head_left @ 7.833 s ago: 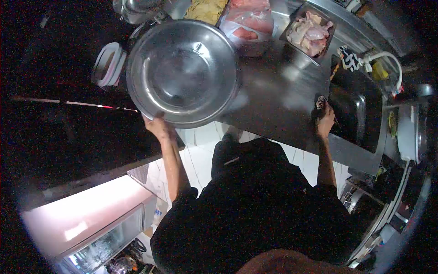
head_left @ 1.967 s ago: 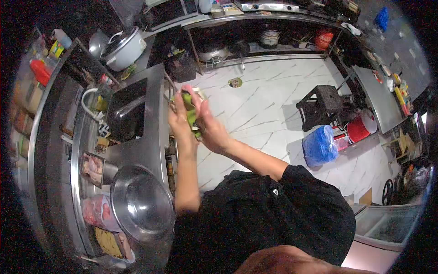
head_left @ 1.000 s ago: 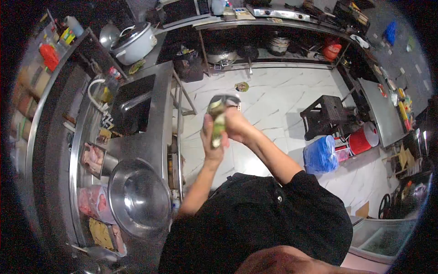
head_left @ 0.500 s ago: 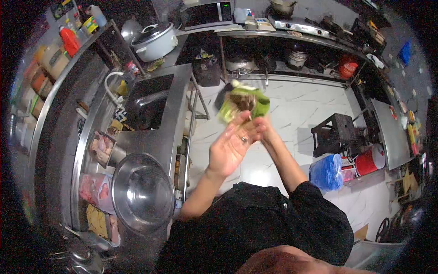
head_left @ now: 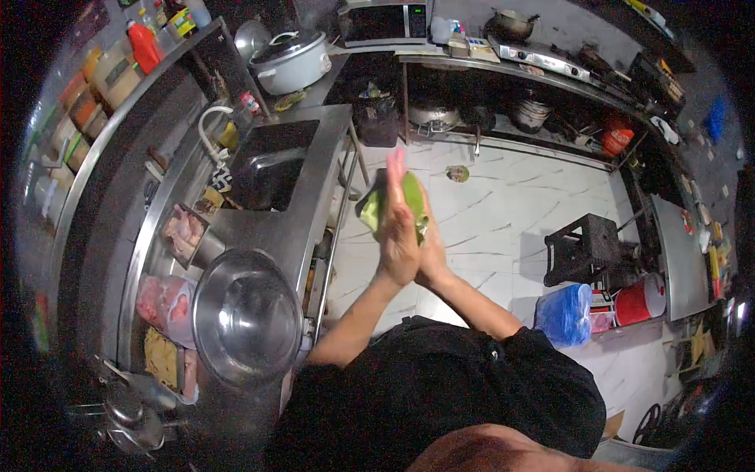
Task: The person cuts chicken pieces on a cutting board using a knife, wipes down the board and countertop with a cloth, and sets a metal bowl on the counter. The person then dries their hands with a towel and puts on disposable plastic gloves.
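In the middle of the head view, my left hand (head_left: 399,236) and my right hand (head_left: 429,256) are pressed palm to palm, fingers pointing away from me. A limp green cloth (head_left: 374,209) is caught between them, its edges sticking out on both sides. Most of it is hidden by the hands. A small round piece with green and brown patterning (head_left: 457,173) lies on the floor beyond my hands; what it is I cannot tell.
Left of me is a steel counter with a sink (head_left: 267,169), a large steel bowl (head_left: 247,318) and a container of raw poultry (head_left: 184,233). A rice cooker (head_left: 291,67) stands beyond. To the right are a dark stool (head_left: 583,244) and a blue plastic bundle (head_left: 564,315).
My hands have turned from a loose, half-open hold to palms pressed together on the green cloth. The round piece on the floor now shows. The view has shifted slightly.
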Motion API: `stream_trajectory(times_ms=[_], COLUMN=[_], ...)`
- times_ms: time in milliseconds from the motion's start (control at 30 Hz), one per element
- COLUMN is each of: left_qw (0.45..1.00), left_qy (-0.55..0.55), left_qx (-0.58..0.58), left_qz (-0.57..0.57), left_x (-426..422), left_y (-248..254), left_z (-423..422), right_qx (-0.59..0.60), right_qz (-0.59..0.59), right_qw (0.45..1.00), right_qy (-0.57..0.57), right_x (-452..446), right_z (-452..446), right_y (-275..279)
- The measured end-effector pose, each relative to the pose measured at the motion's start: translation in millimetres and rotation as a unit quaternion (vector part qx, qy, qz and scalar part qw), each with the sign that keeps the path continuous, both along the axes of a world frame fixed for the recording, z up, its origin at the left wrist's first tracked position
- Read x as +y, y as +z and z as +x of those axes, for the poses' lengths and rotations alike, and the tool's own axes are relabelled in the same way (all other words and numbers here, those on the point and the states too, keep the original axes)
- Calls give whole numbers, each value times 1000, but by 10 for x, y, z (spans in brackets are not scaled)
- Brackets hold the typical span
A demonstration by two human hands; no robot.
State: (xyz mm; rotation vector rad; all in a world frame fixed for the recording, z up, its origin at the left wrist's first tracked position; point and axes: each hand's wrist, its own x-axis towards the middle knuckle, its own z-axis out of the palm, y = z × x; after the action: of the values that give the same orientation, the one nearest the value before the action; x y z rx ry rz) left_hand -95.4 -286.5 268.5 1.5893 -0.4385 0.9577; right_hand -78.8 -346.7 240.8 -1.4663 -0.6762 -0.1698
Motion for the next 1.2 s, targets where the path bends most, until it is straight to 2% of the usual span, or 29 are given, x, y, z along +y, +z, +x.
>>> stream_trajectory(times_ms=[33,133,200,233,300,333,367,400,433,467,500,567,600,633,667,700,733,767,800,867,900,933,967,1000,1033,1067,1100,1133,1200], left_qw=[999,990,951,910,973,979,973,943,913,877,861,939,958,943,916,908,930,957,943,919,917,909,865,879,884,907,897,872,779], left_qy=[-9,-58,-183,-219,-66,-10,51,116,130,141,188,179,191,298,368,362,304,208,175,229,267,217,187,187,189,269,351,440,617], left_qx=[27,117,238,236,212,199,180,159,166,175,171,175,171,103,80,102,138,202,282,312,295,346,451,395,343,220,163,111,22], left_qz=[21,60,-78,-260,-58,42,136,268,348,425,441,236,131,107,140,184,153,33,-31,-78,-29,-86,-115,-191,-256,-239,-214,-185,-107], left_x=[-34,-34,20,95,254,314,375,399,470,522,581,649,717,769,940,1162,1336,1421,1492,1795,2019,2209,2331,2635,2812,2972,3132,3291,3693], left_y=[-26,-18,-69,8,-329,-362,-394,-382,-423,-461,-437,-310,-217,-62,-124,-279,-557,-502,-438,-387,-438,-360,70,16,308,497,832,1166,1755], left_z=[-59,-277,-371,-401,-347,-365,-383,-337,-291,-298,-351,-447,-550,-604,-594,-660,-702,-842,-996,-1365,-1499,-1758,-2059,-2306,-2587,-2806,-3044,-3282,-3792], right_qx=[-56,59,128,115,-54,-139,-59,18,95,175,201,313,373,408,441,421,400,480,490,494,458,419,395,371,346,352,357,362,356], right_qz=[-13,122,300,323,117,11,28,25,18,8,55,199,264,233,191,164,156,137,104,50,-1,-48,-75,-98,-118,-108,-98,-86,-61], right_qw=[998,990,943,939,988,984,991,988,976,957,947,907,869,848,819,839,833,807,803,797,831,862,871,879,887,889,890,891,904], right_qy=[-11,46,70,17,80,111,113,154,194,232,245,198,188,246,313,303,349,316,324,344,314,281,284,283,281,274,266,259,230], right_x=[-8,-23,-8,-27,8,28,46,76,72,68,128,180,245,204,165,312,383,488,617,816,904,936,949,978,1009,1034,1056,1086,1140], right_z=[55,272,389,331,189,113,51,85,147,174,233,291,273,211,122,-24,-113,-222,-243,-301,-246,-197,-216,-248,-269,-242,-182,-153,-94], right_y=[17,-8,123,271,137,82,78,87,83,42,-98,-274,-333,-367,-370,-285,-390,-361,-393,-324,-492,-664,-668,-680,-685,-704,-722,-736,-710])
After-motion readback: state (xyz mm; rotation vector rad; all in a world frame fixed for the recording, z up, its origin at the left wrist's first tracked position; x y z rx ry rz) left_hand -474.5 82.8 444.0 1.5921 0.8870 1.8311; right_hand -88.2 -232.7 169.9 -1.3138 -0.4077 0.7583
